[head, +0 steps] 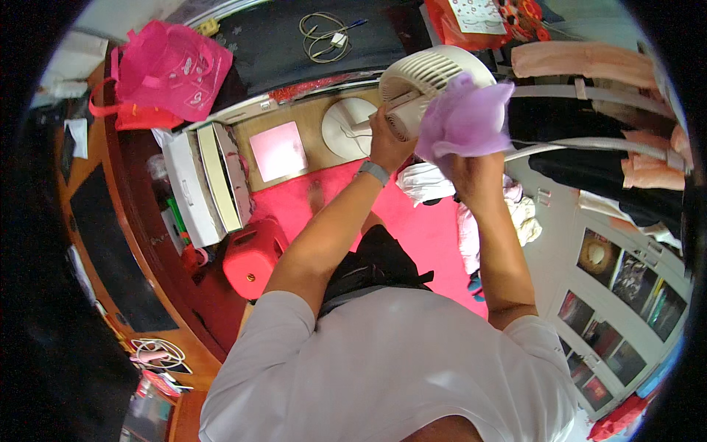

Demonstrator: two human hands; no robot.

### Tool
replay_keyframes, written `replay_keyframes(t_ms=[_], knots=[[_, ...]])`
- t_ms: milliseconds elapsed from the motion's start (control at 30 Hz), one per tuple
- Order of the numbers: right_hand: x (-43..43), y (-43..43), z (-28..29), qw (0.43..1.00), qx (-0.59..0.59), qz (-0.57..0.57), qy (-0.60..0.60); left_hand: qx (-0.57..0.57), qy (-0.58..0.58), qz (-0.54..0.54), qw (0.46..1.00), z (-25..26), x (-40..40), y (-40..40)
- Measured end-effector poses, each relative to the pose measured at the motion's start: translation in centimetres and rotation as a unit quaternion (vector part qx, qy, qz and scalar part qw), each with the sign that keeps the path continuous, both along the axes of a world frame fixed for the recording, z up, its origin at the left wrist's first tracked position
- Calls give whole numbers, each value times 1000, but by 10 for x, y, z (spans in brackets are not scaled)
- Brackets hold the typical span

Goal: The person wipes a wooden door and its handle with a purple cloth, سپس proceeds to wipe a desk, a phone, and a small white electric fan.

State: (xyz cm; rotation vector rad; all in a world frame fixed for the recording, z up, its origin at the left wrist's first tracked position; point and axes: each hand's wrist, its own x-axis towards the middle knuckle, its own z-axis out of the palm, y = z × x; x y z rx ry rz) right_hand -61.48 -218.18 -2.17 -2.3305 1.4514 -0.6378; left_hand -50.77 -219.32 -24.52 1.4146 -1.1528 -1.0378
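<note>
Before me stands a white pedestal fan with a slatted round head. Its round white base rests on the wooden floor. My left hand grips the fan just below and behind its head, at the motor housing. A purple cloth is bunched in my right hand, covering most of its fingers. This cloth lies against the right side of the fan head, hiding part of the slats.
A pink floor mat lies under me. Left are a red suitcase, open white box and pink bag. A coiled cable lies on the black surface ahead. Clothes hang right, above white cabinets.
</note>
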Motion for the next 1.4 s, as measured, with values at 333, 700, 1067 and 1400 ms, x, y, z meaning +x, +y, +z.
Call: replay_keyframes(t_ms=[333, 700, 1067, 1400], knots=[[92, -99, -150, 771, 267, 249, 522, -54, 130, 93, 986, -9, -39, 33], [56, -150, 48, 923, 194, 56, 328, 40, 22, 53, 998, 13, -8, 13], [-19, -245, -88, 901, 239, 65, 356, 16, 11, 19, 1000, 17, -3, 21], [-165, -167, -98, 809, 425, -313, -257, -35, -4, -28, 999, 22, -2, 16]])
